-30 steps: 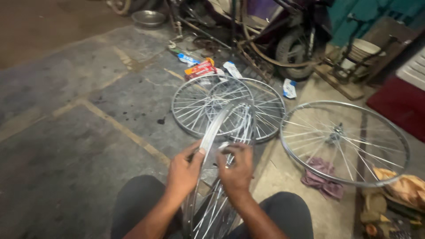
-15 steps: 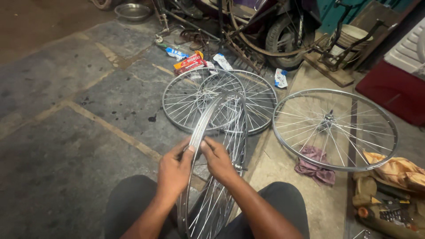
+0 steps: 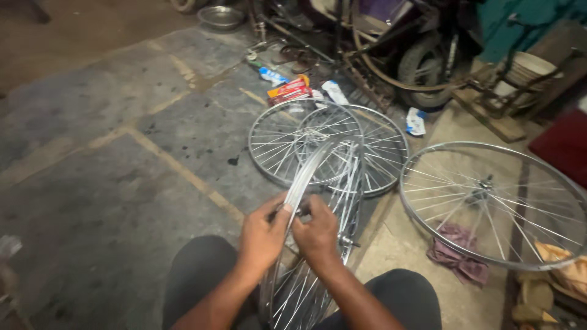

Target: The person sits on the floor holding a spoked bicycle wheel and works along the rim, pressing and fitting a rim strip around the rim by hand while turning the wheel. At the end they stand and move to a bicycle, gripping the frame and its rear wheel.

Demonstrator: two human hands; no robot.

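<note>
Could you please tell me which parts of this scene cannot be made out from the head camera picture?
- What the right hand and left hand pinch on the upright wheel rim: hidden by the fingers.
- The rim's lower part: cut off by the bottom edge, between the knees.
- The bicycle behind: top cut off, dark.
- The flat wheel: right side cut off.

Stone floor (image 3: 92,183), grey slabs with pale seams and a small dark stain. Two spoked wheels (image 3: 287,143) lie flat and overlapping at centre; a third wheel (image 3: 495,205) lies flat to the right, its near rim over a purple rag (image 3: 455,253). Red box (image 3: 288,90) and white packets (image 3: 334,91) beyond the pair; another white packet (image 3: 416,121) just right of them. Metal bowl (image 3: 221,17) at top. Bike tyre (image 3: 422,70) and frame parts crowd the far edge. White bucket (image 3: 531,68) top right.
</note>
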